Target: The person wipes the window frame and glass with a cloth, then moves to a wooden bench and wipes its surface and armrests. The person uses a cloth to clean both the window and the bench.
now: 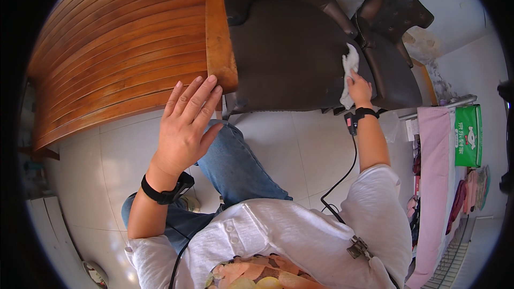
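My right hand [360, 90] grips a crumpled white cloth [350, 64] near the right side of a dark brown padded chair seat [293, 56]. My left hand [188, 122] holds nothing, its fingers extended; the fingertips are at the rounded front end of the orange-brown wooden armrest [223, 48] of a slatted wooden bench [132, 40]. Whether they touch the wood I cannot tell. Both wrists wear black straps with small devices, and a black cable runs down from the right one.
A second dark brown chair [395, 72] stands close on the right. Farther right are a rack draped with pink cloth [433, 160], a green bag [468, 136] and hanging garments. Light floor tiles [277, 140] lie below. A white cabinet [52, 233] is at lower left.
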Available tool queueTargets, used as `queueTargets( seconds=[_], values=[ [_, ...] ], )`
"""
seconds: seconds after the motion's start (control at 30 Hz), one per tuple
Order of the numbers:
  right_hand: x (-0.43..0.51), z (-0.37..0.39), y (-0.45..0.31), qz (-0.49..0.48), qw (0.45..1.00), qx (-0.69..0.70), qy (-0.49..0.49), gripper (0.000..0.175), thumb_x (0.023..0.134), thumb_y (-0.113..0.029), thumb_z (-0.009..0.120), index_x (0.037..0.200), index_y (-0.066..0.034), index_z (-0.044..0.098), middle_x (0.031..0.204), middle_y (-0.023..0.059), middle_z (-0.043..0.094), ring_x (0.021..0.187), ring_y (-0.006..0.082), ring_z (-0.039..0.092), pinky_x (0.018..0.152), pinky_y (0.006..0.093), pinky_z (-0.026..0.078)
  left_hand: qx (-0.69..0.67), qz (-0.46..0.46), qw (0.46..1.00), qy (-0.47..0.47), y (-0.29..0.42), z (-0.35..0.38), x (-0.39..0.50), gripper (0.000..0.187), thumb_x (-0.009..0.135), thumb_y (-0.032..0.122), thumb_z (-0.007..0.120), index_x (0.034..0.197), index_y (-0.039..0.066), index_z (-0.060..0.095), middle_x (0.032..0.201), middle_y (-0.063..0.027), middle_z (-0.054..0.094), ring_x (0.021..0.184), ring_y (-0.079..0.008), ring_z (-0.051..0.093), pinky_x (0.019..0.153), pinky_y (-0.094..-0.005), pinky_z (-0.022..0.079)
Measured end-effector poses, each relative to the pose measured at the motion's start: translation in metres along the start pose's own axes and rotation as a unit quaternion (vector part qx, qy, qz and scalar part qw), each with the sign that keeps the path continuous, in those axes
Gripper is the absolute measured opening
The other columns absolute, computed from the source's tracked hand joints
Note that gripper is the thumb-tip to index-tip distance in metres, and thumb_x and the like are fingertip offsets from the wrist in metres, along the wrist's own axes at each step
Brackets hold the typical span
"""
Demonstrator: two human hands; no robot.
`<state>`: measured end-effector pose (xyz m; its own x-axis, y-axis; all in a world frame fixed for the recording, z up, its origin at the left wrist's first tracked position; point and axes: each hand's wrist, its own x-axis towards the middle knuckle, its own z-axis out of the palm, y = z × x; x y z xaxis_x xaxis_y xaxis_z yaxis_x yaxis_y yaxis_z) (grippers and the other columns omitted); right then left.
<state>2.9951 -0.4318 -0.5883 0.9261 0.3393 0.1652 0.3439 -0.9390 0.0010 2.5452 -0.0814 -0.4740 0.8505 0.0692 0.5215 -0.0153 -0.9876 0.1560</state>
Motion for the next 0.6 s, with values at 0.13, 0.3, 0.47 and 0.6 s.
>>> queueTargets(
  seconds=[0.13, 0.3, 0.47, 0.6],
  values=[
    [0.028, 0.025, 0.074, 0.119, 0.992, 0.002, -0.037, 0.052, 0.098, -0.044, 0.047, 0.147, -0.0290, 0.053, 0.132, 0.0163, 0.066, 0.122, 0.0389, 0.061, 0.111, 0.0557, 0.039, -0.001, -0.001, 1.000, -0.008, 0.000, -0.002, 0.001, 0.076, 0.072, 0.018, 0.082, 0.143, 0.010, 0.056, 0.153, -0.0076, 0.049, 0.139, -0.0297, 0.049, 0.119, -0.0491, 0.035],
    [0.086, 0.054, 0.128, 0.159, 0.984, -0.002, -0.081, 0.048, 0.100, -0.035, 0.044, 0.137, -0.0082, 0.057, 0.128, 0.0281, 0.063, 0.122, 0.0449, 0.058, 0.102, 0.0524, 0.047, 0.001, -0.009, 1.000, -0.018, 0.002, -0.003, 0.002, 0.076, 0.072, 0.019, 0.082, 0.142, 0.008, 0.057, 0.153, -0.0091, 0.050, 0.139, -0.0299, 0.050, 0.119, -0.0486, 0.035],
    [0.152, 0.070, 0.090, 0.095, 0.991, 0.098, 0.004, 0.049, 0.099, -0.034, 0.042, 0.133, -0.0016, 0.059, 0.130, 0.0285, 0.062, 0.126, 0.0440, 0.056, 0.105, 0.0512, 0.045, 0.015, 0.000, 1.000, -0.005, 0.005, 0.002, 0.004, 0.070, 0.073, 0.020, 0.081, 0.137, 0.004, 0.060, 0.150, -0.0121, 0.052, 0.138, -0.0298, 0.051, 0.118, -0.0457, 0.036],
    [0.182, 0.070, 0.021, -0.054, 0.996, 0.050, -0.058, 0.051, 0.098, -0.035, 0.043, 0.134, -0.0021, 0.059, 0.135, 0.0278, 0.059, 0.129, 0.0429, 0.054, 0.107, 0.0500, 0.044, 0.028, -0.003, 1.000, -0.002, 0.005, 0.004, 0.003, 0.068, 0.074, 0.021, 0.081, 0.137, 0.004, 0.060, 0.149, -0.0126, 0.053, 0.139, -0.0299, 0.051, 0.118, -0.0461, 0.036]
  ],
)
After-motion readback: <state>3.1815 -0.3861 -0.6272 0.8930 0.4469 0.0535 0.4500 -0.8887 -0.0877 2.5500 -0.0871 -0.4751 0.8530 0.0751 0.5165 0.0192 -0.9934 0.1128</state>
